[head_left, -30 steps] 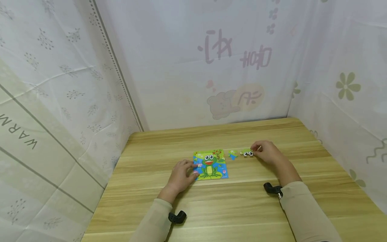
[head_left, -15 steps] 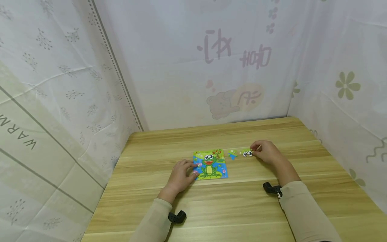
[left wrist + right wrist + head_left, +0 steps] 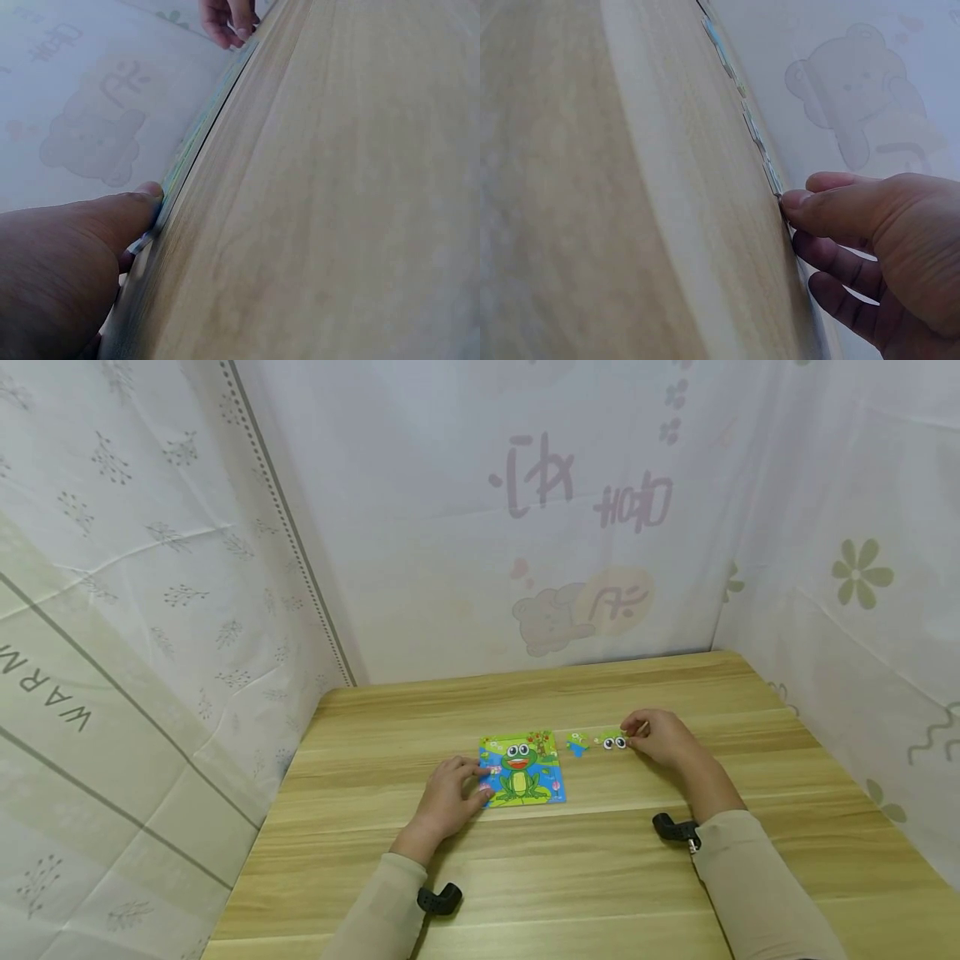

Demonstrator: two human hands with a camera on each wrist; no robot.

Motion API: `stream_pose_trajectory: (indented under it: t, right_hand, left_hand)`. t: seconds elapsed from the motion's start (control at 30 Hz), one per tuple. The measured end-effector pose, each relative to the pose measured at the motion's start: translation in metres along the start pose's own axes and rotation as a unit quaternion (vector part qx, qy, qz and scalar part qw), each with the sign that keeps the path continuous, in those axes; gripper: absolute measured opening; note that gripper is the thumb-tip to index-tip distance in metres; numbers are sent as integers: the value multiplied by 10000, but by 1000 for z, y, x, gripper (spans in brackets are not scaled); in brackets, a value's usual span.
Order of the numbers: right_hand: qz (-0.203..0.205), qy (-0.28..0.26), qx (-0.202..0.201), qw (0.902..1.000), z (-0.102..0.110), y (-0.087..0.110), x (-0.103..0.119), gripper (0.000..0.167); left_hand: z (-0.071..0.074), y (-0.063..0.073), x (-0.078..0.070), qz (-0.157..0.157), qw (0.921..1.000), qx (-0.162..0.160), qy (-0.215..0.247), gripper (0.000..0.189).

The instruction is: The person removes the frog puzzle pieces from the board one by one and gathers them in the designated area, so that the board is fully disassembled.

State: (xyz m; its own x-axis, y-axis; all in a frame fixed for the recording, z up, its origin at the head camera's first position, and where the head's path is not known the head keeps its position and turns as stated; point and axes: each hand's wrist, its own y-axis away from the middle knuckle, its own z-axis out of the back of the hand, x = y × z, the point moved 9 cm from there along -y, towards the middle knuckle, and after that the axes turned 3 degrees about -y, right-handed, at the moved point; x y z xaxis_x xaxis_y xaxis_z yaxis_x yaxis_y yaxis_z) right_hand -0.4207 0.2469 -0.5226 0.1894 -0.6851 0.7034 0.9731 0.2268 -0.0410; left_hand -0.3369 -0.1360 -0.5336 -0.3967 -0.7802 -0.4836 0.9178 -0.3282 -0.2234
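Note:
A square frog puzzle lies flat near the middle of the table, showing a green frog on a blue and green ground. My left hand rests at its left side, thumb and fingertips touching the edge. In the left wrist view the thumb presses on that edge. To the right of the puzzle lies a loose blue and green puzzle piece. Farther right, my right hand pinches the right end of a puzzle piece with frog eyes between thumb and forefinger. Its other fingers hang loosely curled.
The wooden table has rounded far corners, with printed curtains hanging behind and along both sides. A black wrist mount sits on the left sleeve and another black mount on the right one.
The frog-eyes piece has tipped slightly under the right fingers, then settled back. The left hand, the puzzle and the other loose piece stay in place.

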Motion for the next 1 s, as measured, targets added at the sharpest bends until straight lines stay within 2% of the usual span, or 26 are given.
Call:
stream_pose_trajectory:
  t: [0.5,0.77,1.0]
  right_hand:
    - [6,-41,-84,10000,0,0,-1,16]
    - [-114,-207,-41,9997,-1,1,8,22]
    - [-43,-337,51,9994,-7,-2,18,22]
  left_hand:
    - [2,1,-3,-2,10000,17,60,37]
    - [2,2,-2,2,10000,27,64,38]
    - [1,0,-2,-39,10000,-2,-50,38]
